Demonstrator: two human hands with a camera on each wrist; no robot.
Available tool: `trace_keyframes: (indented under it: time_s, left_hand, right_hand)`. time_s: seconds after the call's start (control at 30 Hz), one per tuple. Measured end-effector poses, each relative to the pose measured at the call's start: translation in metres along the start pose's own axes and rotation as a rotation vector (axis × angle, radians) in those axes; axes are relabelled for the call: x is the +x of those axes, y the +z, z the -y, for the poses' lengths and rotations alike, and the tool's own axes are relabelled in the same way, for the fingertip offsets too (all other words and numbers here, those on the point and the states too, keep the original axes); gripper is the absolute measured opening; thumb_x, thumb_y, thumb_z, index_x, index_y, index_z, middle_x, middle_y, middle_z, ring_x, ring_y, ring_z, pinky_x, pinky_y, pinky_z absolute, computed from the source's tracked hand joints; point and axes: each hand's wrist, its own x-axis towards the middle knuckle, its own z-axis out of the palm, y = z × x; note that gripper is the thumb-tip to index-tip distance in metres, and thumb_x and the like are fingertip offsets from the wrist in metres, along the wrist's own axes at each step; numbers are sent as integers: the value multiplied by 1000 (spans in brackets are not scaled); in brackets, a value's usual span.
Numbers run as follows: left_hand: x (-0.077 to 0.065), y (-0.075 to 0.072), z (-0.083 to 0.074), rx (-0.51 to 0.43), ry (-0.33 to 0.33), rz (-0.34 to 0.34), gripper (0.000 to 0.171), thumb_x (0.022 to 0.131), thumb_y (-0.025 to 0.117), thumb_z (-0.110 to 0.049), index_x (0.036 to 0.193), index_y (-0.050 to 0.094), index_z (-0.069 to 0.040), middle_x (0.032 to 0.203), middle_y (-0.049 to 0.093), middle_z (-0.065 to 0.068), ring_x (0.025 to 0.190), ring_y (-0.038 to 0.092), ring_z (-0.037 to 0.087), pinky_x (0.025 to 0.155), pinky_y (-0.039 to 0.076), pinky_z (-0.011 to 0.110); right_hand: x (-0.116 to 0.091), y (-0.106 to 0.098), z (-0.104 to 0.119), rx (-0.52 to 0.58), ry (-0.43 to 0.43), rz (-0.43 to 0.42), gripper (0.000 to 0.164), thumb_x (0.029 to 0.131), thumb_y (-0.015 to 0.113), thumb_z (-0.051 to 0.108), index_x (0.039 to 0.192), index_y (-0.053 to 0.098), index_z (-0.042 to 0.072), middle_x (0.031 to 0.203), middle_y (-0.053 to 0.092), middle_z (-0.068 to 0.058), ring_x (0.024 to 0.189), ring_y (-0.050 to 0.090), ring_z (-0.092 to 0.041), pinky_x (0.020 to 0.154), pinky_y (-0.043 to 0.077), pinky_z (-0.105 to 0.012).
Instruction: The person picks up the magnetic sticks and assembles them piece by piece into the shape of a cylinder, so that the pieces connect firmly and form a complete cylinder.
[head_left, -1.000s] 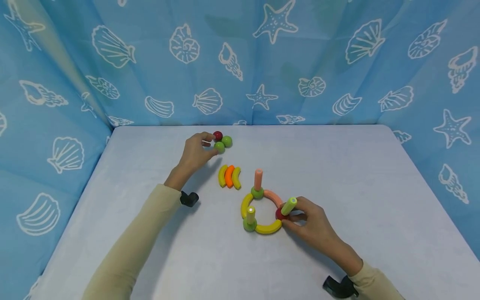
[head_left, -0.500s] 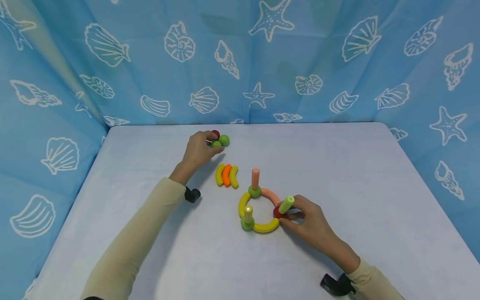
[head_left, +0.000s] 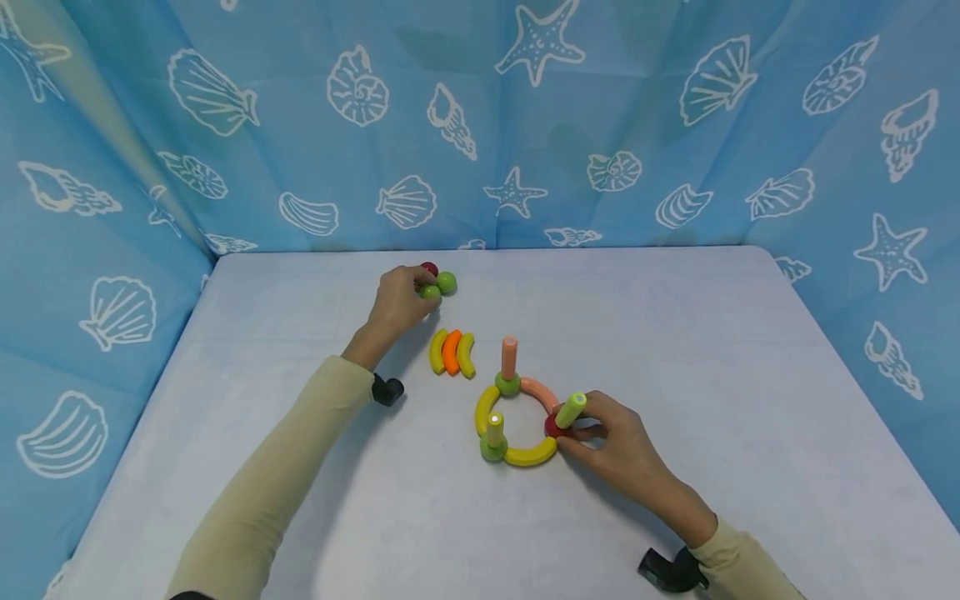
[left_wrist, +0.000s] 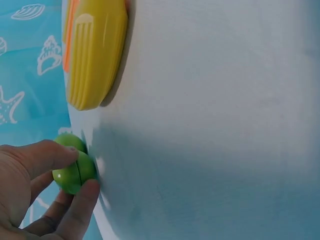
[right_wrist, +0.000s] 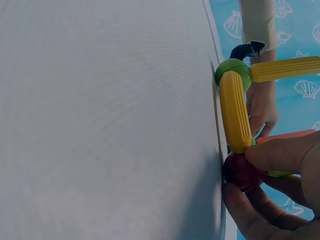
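Head view: ring [head_left: 486,410] lies on the worktop [head_left: 705,333], right of its middle, near side. Red ball [right_wrist: 242,171] sits at the ring's right; right hand [head_left: 618,446] has it between thumb and fingers, gap narrow, ball-wide. Light green rod [head_left: 572,411] sticks up from it, tilted right. Right wrist view: thumb tip is right at the joint with the near yellow curve [right_wrist: 234,111].

Rest of ring: that curve runs to the near green ball [head_left: 493,449], which carries a yellow rod [head_left: 495,427], upright. Left yellow curve [head_left: 482,417] goes on to the far green ball [head_left: 507,384] with a pink rod [head_left: 509,357] standing on it. Pink curve [head_left: 542,393] closes the loop back to red.

Left hand [head_left: 397,300] is by the far edge, holding the loose green ball [left_wrist: 75,172] between thumb and fingers; left wrist view shows a seam on it. Just beside: spare green ball [head_left: 447,283] and spare red ball [head_left: 430,268], the latter partly hidden by fingers.

Between that cluster and the ring: orange curve [head_left: 452,352], one yellow curve either side, all three side by side.

Both sleeves [head_left: 262,467] beige. Curtain [head_left: 450,42] behind: blue, white shells and starfish.
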Motion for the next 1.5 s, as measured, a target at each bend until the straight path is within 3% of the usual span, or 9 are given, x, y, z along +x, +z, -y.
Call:
trace_keyframes:
  time_s: [0.4,0.7,1.07,1.5]
  left_hand:
    - [-17,-13,-2,-42,-3,-35,29,86,77,-7,114,71,-6,117,66,9,107,60,27,92,54,37]
    - [-35,-28,4,-61,73,-74,30,86,76,-6,116,71,-4,116,66,9,106,63,28,92,54,39]
    - [-64,-49,12,-53,92,-112,26,86,75,-6,112,72,-6,115,61,11,108,63,31,92,54,44]
    - [-88,-58,15,-77,177,-107,26,84,77,-2,110,73,-4,113,63,12,104,64,30,89,55,46]
  right_hand:
    - [0,0,-2,-2,7,1,39,72,85,-8,101,68,11,100,63,2,94,68,-18,70,59,-24]
    - [-1,0,-3,9,-1,-1,41,72,85,-9,101,67,13,100,63,2,92,68,-16,70,58,-23]
    - [0,0,-3,25,-15,-1,41,72,84,-10,101,67,12,100,63,2,91,68,-15,70,58,-23]
    - [0,1,-2,17,-12,-2,40,72,84,-10,101,67,12,100,63,2,93,68,-18,70,58,-24]
